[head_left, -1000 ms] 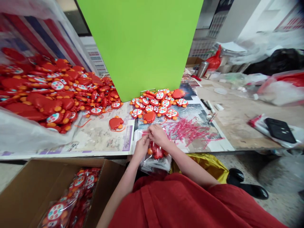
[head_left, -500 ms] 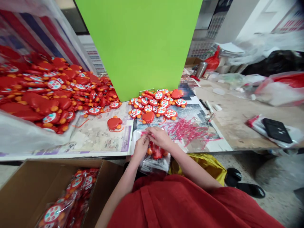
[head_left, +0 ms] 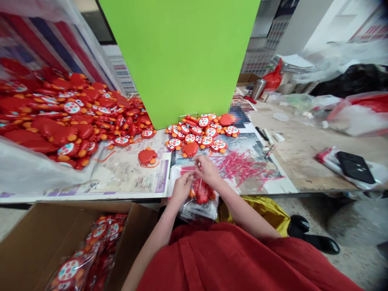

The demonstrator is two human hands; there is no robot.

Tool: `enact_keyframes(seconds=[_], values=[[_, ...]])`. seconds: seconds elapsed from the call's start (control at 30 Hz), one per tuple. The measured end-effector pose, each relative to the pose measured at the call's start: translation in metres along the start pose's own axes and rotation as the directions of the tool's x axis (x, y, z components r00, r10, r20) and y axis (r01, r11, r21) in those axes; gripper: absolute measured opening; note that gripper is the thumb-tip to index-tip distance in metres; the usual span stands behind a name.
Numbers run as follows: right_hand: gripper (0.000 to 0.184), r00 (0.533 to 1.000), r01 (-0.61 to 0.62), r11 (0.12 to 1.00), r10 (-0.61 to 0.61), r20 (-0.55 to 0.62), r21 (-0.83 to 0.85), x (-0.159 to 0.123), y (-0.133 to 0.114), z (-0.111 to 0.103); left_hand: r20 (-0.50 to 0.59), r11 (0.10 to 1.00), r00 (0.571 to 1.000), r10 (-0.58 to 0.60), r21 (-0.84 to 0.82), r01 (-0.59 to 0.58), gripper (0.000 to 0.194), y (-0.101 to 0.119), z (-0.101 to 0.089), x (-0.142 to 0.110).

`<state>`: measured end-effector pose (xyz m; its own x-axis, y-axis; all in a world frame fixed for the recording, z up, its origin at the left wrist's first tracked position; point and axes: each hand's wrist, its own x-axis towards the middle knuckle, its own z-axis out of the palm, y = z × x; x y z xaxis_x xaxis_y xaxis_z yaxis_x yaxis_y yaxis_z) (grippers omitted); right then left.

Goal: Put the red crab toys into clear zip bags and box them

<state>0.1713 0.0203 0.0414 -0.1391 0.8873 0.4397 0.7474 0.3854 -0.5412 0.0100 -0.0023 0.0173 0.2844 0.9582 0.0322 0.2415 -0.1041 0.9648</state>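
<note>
At the table's front edge lies a red turtle-like toy (head_left: 201, 190) with orange feet, back up, inside a clear plastic bag (head_left: 212, 203). My left hand (head_left: 182, 187) is closed on the bag near its upper end, fingertips pinched. Just above the toy, my right hand (head_left: 207, 169) has its fingers pinched together; what lies between them is too small to make out. Flat clear bags with pink strips (head_left: 185, 169) lie under and beyond my hands. To the right spreads a tangle of loose pink strips (head_left: 239, 167).
A pile of similar toys (head_left: 194, 135) lies before a green panel (head_left: 182, 60). One toy (head_left: 147, 157) lies alone. A large sack (head_left: 18, 161) spills toys at left. Below, a cardboard box (head_left: 33, 238) holds bagged toys. A black phone (head_left: 355, 167) rests at right.
My right hand has moved slightly up and right, away from my left. More of the bagged toy shows between them.
</note>
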Motion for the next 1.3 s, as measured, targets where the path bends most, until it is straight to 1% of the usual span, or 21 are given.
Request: enact_keyframes(seconds=[0.03, 0.1, 0.17, 0.23, 0.3, 0.4, 0.53, 0.63, 0.8, 0.9, 0.97, 1.03, 1.07, 1.1, 1.13, 1.2, 1.27, 1.3], values=[[0.026, 1.0, -0.003, 0.999, 0.004, -0.028, 0.047, 0.001, 0.005, -0.004, -0.003, 0.999, 1.0, -0.022, -0.034, 0.022, 0.03, -0.003, 0.001, 0.0], [0.019, 0.998, 0.062, 0.992, -0.06, -0.021, 0.112, 0.001, 0.009, -0.012, -0.013, 0.993, 0.998, -0.058, -0.099, 0.057, 0.032, -0.008, 0.002, 0.001], [0.012, 0.983, 0.165, 0.98, -0.173, 0.063, 0.115, -0.001, 0.007, -0.018, -0.024, 0.988, 0.997, -0.071, -0.138, 0.067, 0.034, -0.013, 0.003, 0.002], [0.013, 0.96, 0.229, 0.972, -0.235, 0.155, 0.052, -0.004, -0.002, -0.018, -0.035, 0.99, 0.997, -0.064, -0.129, 0.059, 0.033, -0.014, 0.004, 0.004], [0.015, 0.953, 0.244, 0.968, -0.23, 0.2, -0.051, -0.008, -0.012, -0.012, -0.05, 0.997, 0.998, -0.042, -0.063, 0.039, 0.03, -0.013, 0.003, 0.005], [0.014, 0.953, 0.24, 0.955, -0.199, 0.227, -0.172, -0.011, -0.022, -0.003, -0.052, 0.999, 0.999, 0.002, 0.054, 0.0, 0.026, -0.011, 0.0, 0.006], [0.013, 0.941, 0.257, 0.944, -0.196, 0.275, -0.209, -0.01, -0.024, -0.002, -0.042, 0.991, 0.999, 0.024, 0.132, -0.018, 0.028, -0.006, -0.004, 0.005], [0.014, 0.941, 0.255, 0.944, -0.191, 0.28, -0.21, -0.009, -0.024, -0.005, -0.039, 0.987, 0.999, 0.024, 0.16, -0.017, 0.029, -0.001, -0.003, 0.004], [0.015, 0.96, 0.201, 0.94, -0.133, 0.246, -0.277, -0.007, -0.028, -0.002, -0.019, 0.985, 0.999, -0.026, 0.169, 0.029, 0.029, 0.006, -0.001, 0.003], [0.018, 0.975, 0.11, 0.961, -0.054, 0.214, -0.255, -0.002, -0.023, 0.0, -0.007, 0.993, 1.0, -0.012, 0.116, 0.013, 0.031, 0.004, -0.001, 0.003], [0.022, 0.988, -0.003, 0.977, 0.036, 0.147, -0.215, 0.003, -0.013, -0.004, 0.018, 0.999, 1.0, -0.023, 0.033, 0.023, 0.038, -0.001, -0.001, 0.004], [0.025, 0.992, -0.109, 0.979, 0.119, 0.049, -0.172, 0.007, 0.001, -0.013, 0.041, 0.996, 0.996, -0.075, -0.047, 0.077, 0.047, -0.008, -0.001, 0.007], [0.024, 0.99, -0.138, 0.979, 0.14, 0.008, -0.149, 0.008, 0.007, -0.019, 0.043, 0.992, 0.994, -0.099, -0.075, 0.102, 0.052, -0.011, 0.0, 0.008], [0.023, 0.991, -0.137, 0.983, 0.137, -0.013, -0.122, 0.008, 0.012, -0.024, 0.042, 0.988, 0.992, -0.115, -0.096, 0.119, 0.055, -0.013, 0.0, 0.009], [0.02, 0.995, -0.104, 0.99, 0.104, -0.008, -0.09, 0.007, 0.015, -0.03, 0.037, 0.986, 0.992, -0.123, -0.112, 0.126, 0.057, -0.014, 0.001, 0.01], [0.013, 0.997, 0.029, 0.999, -0.028, 0.066, -0.018, 0.004, 0.016, -0.037, 0.028, 0.983, 0.992, -0.124, -0.136, 0.126, 0.06, -0.014, 0.004, 0.011], [0.012, 0.974, 0.158, 0.987, -0.159, 0.158, 0.022, 0.0, 0.01, -0.038, 0.031, 0.982, 0.993, -0.116, -0.144, 0.119, 0.061, -0.011, 0.007, 0.012], [0.013, 0.961, 0.196, 0.981, -0.194, 0.195, 0.012, -0.002, 0.005, -0.036, 0.037, 0.984, 0.993, -0.109, -0.14, 0.113, 0.06, -0.009, 0.008, 0.013]])
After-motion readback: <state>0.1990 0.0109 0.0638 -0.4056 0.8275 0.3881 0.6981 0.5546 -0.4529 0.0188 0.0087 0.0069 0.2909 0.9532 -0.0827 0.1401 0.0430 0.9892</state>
